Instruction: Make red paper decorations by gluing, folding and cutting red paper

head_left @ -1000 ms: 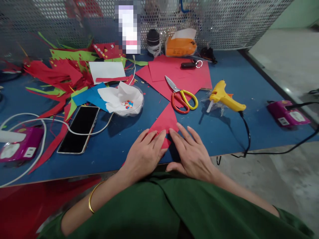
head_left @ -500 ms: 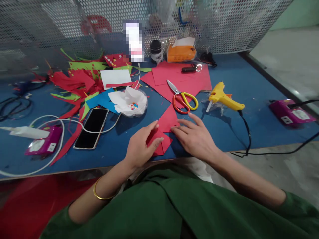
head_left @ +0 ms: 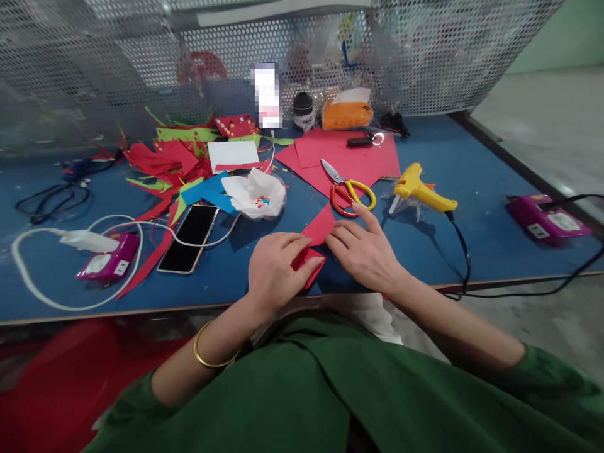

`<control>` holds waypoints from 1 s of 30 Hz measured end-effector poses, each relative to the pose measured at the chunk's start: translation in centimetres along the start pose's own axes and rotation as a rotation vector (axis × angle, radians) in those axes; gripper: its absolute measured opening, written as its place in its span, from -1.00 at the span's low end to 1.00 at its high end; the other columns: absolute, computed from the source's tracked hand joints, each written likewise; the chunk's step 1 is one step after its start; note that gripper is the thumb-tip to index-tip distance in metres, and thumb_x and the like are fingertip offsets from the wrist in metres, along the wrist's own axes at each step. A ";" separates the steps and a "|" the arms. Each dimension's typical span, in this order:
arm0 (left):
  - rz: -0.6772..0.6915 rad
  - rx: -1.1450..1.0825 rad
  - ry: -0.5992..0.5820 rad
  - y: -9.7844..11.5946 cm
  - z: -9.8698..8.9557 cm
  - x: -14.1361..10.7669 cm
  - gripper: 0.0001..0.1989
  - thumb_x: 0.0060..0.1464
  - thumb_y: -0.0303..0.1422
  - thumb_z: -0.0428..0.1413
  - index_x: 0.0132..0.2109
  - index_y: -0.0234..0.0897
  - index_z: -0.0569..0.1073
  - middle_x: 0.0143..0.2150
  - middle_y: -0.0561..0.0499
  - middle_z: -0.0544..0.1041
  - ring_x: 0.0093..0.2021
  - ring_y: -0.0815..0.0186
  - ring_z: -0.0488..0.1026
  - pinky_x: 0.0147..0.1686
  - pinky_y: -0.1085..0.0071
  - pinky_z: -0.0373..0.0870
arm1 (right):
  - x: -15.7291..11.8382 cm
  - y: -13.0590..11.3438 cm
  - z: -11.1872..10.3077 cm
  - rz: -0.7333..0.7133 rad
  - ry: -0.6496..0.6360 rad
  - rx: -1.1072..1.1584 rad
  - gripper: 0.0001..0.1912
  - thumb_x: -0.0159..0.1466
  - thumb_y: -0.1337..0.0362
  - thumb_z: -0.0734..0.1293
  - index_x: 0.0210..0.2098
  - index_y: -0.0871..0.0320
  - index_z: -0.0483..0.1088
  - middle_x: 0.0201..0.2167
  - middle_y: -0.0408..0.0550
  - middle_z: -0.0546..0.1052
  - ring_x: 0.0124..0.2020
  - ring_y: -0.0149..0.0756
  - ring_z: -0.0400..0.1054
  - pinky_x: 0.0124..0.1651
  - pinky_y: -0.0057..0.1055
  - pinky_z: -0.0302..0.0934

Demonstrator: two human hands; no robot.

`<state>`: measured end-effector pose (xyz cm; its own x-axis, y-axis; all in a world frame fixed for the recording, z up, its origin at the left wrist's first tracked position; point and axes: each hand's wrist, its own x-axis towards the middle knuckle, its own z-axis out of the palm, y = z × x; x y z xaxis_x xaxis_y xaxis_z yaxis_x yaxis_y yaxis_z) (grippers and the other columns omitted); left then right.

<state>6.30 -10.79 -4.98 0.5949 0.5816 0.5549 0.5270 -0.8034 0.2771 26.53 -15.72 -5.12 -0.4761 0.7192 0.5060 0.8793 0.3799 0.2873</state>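
A folded piece of red paper (head_left: 321,225) lies close to the table's front edge between my hands. My left hand (head_left: 274,269) is curled over its left part, thumb and fingers closing on the raised fold. My palm and fingers hide much of the paper there. From the other side, my right hand (head_left: 368,255) rests with fingers stretched out, their tips at the paper's right edge. Just beyond my right fingertips lie scissors (head_left: 331,172) with one red and one yellow handle. They partly overlap larger red paper sheets (head_left: 325,154).
A yellow glue gun (head_left: 422,192) lies to the right, its cord trailing past a purple power socket box (head_left: 550,220). Leftward are a phone (head_left: 189,242), white cables, a paper-lined bowl (head_left: 278,204) and red and green scraps (head_left: 160,160). Perforated mesh (head_left: 226,38) stands behind.
My left hand has closed further over the red paper, whose near flap now stands more folded. My right hand has stayed beside it. The whole view has shifted slightly.
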 end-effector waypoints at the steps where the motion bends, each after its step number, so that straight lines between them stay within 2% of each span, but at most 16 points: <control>1: 0.044 0.051 0.005 0.1 -0.3 0.5 -0.77 0.21 -0.19 0.22 -0.14 -0.27 0.60 -0.17 -0.04 0.67 -0.14 0.15 0.57 -0.09 0.20 0.43 | 0.2 -0.1 -0.3 0.006 0.028 -0.001 -0.66 0.45 0.45 0.12 -0.30 0.15 0.49 -0.35 -0.10 0.56 -0.16 -0.25 0.40 0.37 -0.04 -0.03; 3: 0.131 0.154 -0.014 0.2 -1.0 1.4 -0.81 0.25 -0.25 0.17 -0.21 -0.25 0.60 -0.23 -0.01 0.67 -0.17 0.16 0.55 -0.11 0.17 0.39 | 0.7 -0.5 -0.8 0.023 0.063 -0.002 -0.66 0.45 0.44 0.12 -0.31 0.15 0.49 -0.38 -0.12 0.56 -0.19 -0.28 0.40 0.38 -0.05 -0.07; 5: 0.202 0.245 -0.044 0.2 -1.6 2.1 -0.78 0.31 -0.29 0.10 -0.25 -0.26 0.59 -0.28 0.00 0.66 -0.22 0.18 0.53 -0.13 0.15 0.35 | 1.0 -0.9 -1.3 0.052 0.086 0.013 -0.68 0.43 0.44 0.15 -0.32 0.15 0.49 -0.39 -0.13 0.57 -0.21 -0.30 0.41 0.39 -0.07 -0.09; 9: 0.354 0.372 -0.076 -0.3 -2.2 2.8 -0.75 0.33 -0.39 0.04 -0.31 -0.28 0.54 -0.34 0.01 0.61 -0.31 0.23 0.47 -0.25 0.21 0.29 | 1.2 -1.2 -2.3 0.119 0.139 0.091 -0.74 0.42 0.41 0.20 -0.27 0.11 0.51 -0.32 -0.14 0.62 -0.16 -0.31 0.46 0.40 -0.09 -0.10; 12: 0.524 0.383 -0.030 -0.9 -2.4 3.5 -0.77 0.34 -0.46 0.01 -0.27 -0.29 0.53 -0.28 0.01 0.63 -0.31 0.27 0.47 -0.31 0.27 0.25 | 1.1 -0.6 -2.9 0.159 0.160 0.186 -0.77 0.43 0.36 0.22 -0.22 0.05 0.52 -0.26 -0.18 0.64 -0.13 -0.32 0.49 0.40 -0.08 -0.08; 15: 0.660 0.319 0.059 -1.1 -2.4 4.7 -0.75 0.38 -0.50 -0.05 -0.14 -0.30 0.54 -0.16 0.00 0.67 -0.26 0.31 0.51 -0.30 0.30 0.26 | 0.8 0.2 -3.9 0.179 0.240 0.207 -0.83 0.40 0.36 0.28 -0.23 0.04 0.52 -0.28 -0.19 0.65 -0.20 -0.33 0.51 0.31 -0.12 0.04; 16: 0.666 0.298 0.086 -1.1 -2.4 5.1 -0.75 0.39 -0.48 -0.05 -0.10 -0.28 0.54 -0.12 0.01 0.67 -0.23 0.31 0.53 -0.28 0.31 0.28 | 0.6 0.3 -4.2 0.181 0.275 0.160 -0.85 0.38 0.37 0.31 -0.23 0.05 0.52 -0.28 -0.18 0.66 -0.22 -0.32 0.51 0.25 -0.14 0.09; 18: 0.578 0.249 0.128 -1.1 -2.3 5.7 -0.78 0.40 -0.41 -0.02 -0.03 -0.24 0.54 -0.05 0.02 0.67 -0.16 0.30 0.56 -0.21 0.32 0.34 | 0.2 0.2 -4.8 0.178 0.304 0.003 -0.88 0.35 0.39 0.34 -0.22 0.07 0.51 -0.28 -0.15 0.66 -0.22 -0.29 0.50 0.13 -0.18 0.14; 21: 0.300 0.096 0.178 -1.1 -1.9 5.2 -0.79 0.37 -0.31 0.04 -0.02 -0.23 0.55 -0.03 -0.01 0.67 -0.07 0.27 0.57 -0.07 0.32 0.41 | -0.9 -0.8 -5.0 0.184 0.226 -0.177 -0.87 0.33 0.44 0.34 -0.23 0.09 0.50 -0.29 -0.12 0.66 -0.20 -0.27 0.48 0.02 -0.21 0.12; 23: 0.183 -0.002 0.163 -1.3 -1.5 3.9 -0.80 0.36 -0.34 0.05 -0.07 -0.25 0.57 -0.08 -0.03 0.67 -0.08 0.28 0.57 -0.03 0.33 0.44 | -1.8 -1.6 -4.5 0.216 0.159 -0.207 -0.87 0.34 0.44 0.33 -0.24 0.11 0.49 -0.32 -0.12 0.65 -0.21 -0.28 0.46 -0.01 -0.22 0.10; 27: 0.233 0.052 -0.002 -1.4 -0.3 0.8 -0.81 0.30 -0.36 0.10 -0.03 -0.31 0.56 -0.06 -0.07 0.66 -0.11 0.22 0.56 -0.13 0.29 0.45 | -3.2 -3.0 -2.9 0.310 0.058 -0.190 -0.80 0.36 0.47 0.25 -0.26 0.11 0.48 -0.34 -0.12 0.64 -0.25 -0.29 0.42 -0.04 -0.21 0.05; 30: 0.329 0.187 -0.063 -1.0 0.6 0.3 -0.79 0.30 -0.42 0.07 0.00 -0.35 0.54 -0.03 -0.09 0.65 -0.11 0.18 0.54 -0.20 0.26 0.41 | -3.5 -3.5 -2.3 0.361 0.038 -0.163 -0.78 0.36 0.47 0.23 -0.28 0.11 0.48 -0.36 -0.10 0.62 -0.27 -0.27 0.40 -0.05 -0.19 0.04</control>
<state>6.31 -9.77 -5.58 0.7835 0.3081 0.5396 0.3999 -0.9147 -0.0585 25.06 -20.90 -6.05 -0.1401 0.7664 0.6269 0.9778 0.0074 0.2094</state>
